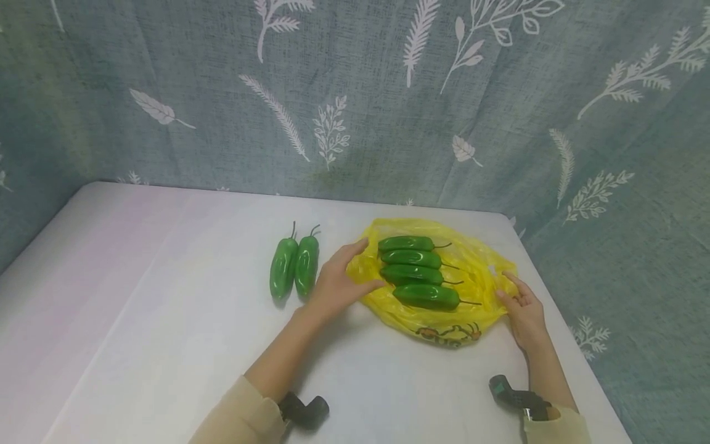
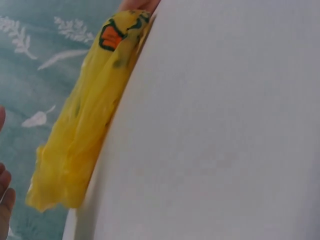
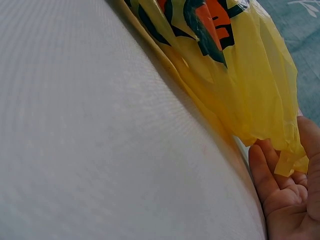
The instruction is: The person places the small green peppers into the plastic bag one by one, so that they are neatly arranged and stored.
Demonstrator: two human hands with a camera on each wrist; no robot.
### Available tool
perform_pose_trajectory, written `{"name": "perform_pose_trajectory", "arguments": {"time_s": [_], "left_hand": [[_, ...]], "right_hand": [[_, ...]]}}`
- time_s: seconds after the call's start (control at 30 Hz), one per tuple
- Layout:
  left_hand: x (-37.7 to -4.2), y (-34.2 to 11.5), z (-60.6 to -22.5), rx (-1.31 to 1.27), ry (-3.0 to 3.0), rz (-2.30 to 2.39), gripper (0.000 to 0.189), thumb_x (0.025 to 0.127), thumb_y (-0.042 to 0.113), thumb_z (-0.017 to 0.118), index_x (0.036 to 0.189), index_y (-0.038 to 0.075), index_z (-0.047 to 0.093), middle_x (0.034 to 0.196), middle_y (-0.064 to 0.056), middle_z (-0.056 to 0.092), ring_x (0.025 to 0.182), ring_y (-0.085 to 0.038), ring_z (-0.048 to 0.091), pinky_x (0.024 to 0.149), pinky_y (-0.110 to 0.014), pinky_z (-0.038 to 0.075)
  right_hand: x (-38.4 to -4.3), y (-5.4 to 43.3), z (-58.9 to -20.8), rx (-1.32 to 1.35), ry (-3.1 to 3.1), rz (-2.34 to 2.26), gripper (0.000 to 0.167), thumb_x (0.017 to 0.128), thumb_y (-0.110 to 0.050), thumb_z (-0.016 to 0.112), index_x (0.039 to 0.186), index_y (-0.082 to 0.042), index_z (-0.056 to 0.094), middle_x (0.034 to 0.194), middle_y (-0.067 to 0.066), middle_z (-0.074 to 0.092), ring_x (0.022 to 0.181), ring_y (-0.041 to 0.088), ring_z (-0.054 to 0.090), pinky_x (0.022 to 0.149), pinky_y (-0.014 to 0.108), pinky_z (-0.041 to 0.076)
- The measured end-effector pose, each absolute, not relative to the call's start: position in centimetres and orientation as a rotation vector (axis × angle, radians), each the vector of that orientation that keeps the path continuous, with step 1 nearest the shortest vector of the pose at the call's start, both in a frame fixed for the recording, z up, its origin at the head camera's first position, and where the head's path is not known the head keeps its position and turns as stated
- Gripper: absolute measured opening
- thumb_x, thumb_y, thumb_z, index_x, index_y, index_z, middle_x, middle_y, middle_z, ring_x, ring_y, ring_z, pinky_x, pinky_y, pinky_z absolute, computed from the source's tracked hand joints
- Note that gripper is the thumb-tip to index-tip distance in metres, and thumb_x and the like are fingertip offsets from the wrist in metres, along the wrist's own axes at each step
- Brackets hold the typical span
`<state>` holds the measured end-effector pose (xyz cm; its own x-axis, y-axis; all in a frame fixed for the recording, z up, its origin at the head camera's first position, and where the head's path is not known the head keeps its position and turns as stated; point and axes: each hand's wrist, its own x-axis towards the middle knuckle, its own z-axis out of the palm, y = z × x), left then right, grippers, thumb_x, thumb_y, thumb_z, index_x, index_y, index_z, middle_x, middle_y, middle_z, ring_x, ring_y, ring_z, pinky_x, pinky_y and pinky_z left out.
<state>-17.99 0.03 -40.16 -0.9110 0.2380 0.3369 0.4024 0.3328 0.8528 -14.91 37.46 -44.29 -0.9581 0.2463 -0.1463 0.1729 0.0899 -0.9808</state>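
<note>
A yellow plastic bag (image 1: 438,324) lies spread on the table, with several green chili peppers (image 1: 413,274) in a column on it, stems pointing right. My left hand (image 1: 337,280) is at the bag's left side, thumb and fingers spread and holding nothing. In the left wrist view its fingertips (image 2: 5,190) appear at the left border, apart from the bag (image 2: 75,140). With thumb and fingers, my right hand (image 1: 524,311) pinches the bag's right edge. The right wrist view shows that hand (image 3: 287,195) at the bag's crumpled edge (image 3: 270,95).
Two more green chili peppers (image 1: 294,265) lie side by side left of the bag, close to my left hand, stems pointing away. The white table (image 1: 166,308) meets a grey-green leaf-print curtain (image 1: 355,111) behind and on the right.
</note>
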Motion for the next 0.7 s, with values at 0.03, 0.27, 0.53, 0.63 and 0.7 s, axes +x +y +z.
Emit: {"name": "perform_pose_trajectory", "arguments": {"time_s": [0.03, 0.27, 0.53, 0.63, 0.7], "left_hand": [[-17.9, -0.2, -40.0, -0.577, -2.437, -1.629, 0.078, 0.072, 0.025, 0.083, 0.138, 0.005, 0.047, 0.138, -0.009, 0.052, 0.126, -0.026, 0.048, 0.109, -0.042, 0.036], [-17.5, -2.4, -39.1, -0.454, -2.478, -1.658, 0.078, 0.075, 0.027, 0.080, 0.143, 0.016, 0.042, 0.144, -0.002, 0.046, 0.132, -0.023, 0.042, 0.110, -0.046, 0.033], [-17.6, -4.6, -39.1, -0.398, -2.480, -1.578, 0.082, 0.075, 0.028, 0.080, 0.145, 0.014, 0.039, 0.146, -0.004, 0.042, 0.134, -0.023, 0.038, 0.112, -0.045, 0.031], [-17.6, -5.5, -39.1, -0.374, -2.485, -1.567, 0.083, 0.076, 0.028, 0.079, 0.146, 0.015, 0.036, 0.148, -0.003, 0.040, 0.135, -0.024, 0.035, 0.113, -0.045, 0.028], [-17.7, -6.2, -39.1, -0.338, -2.495, -1.570, 0.084, 0.077, 0.029, 0.079, 0.147, 0.017, 0.035, 0.149, -0.002, 0.038, 0.137, -0.023, 0.034, 0.114, -0.046, 0.028]], "right_hand": [[-14.9, 37.5, -44.3, -0.422, -2.276, 2.032, 0.064, 0.091, -0.025, 0.063, 0.147, -0.018, 0.033, 0.152, 0.008, 0.027, 0.129, 0.004, 0.035, 0.090, 0.002, 0.039], [-15.0, 37.6, -44.4, -0.348, -2.292, 2.010, 0.062, 0.093, -0.022, 0.060, 0.147, -0.015, 0.032, 0.153, 0.010, 0.025, 0.128, 0.002, 0.036, 0.092, 0.003, 0.038], [-14.9, 37.7, -44.3, -0.365, -2.295, 2.008, 0.063, 0.092, -0.024, 0.062, 0.147, -0.016, 0.032, 0.151, 0.007, 0.028, 0.126, -0.001, 0.038, 0.092, 0.003, 0.039], [-14.8, 37.5, -44.3, -0.350, -2.273, 2.032, 0.062, 0.093, -0.022, 0.061, 0.147, -0.014, 0.032, 0.150, 0.008, 0.028, 0.125, -0.001, 0.038, 0.092, 0.003, 0.039], [-14.8, 37.5, -44.3, -0.367, -2.285, 2.020, 0.063, 0.093, -0.023, 0.061, 0.148, -0.015, 0.032, 0.153, 0.008, 0.026, 0.129, 0.001, 0.036, 0.092, 0.003, 0.039]]}}
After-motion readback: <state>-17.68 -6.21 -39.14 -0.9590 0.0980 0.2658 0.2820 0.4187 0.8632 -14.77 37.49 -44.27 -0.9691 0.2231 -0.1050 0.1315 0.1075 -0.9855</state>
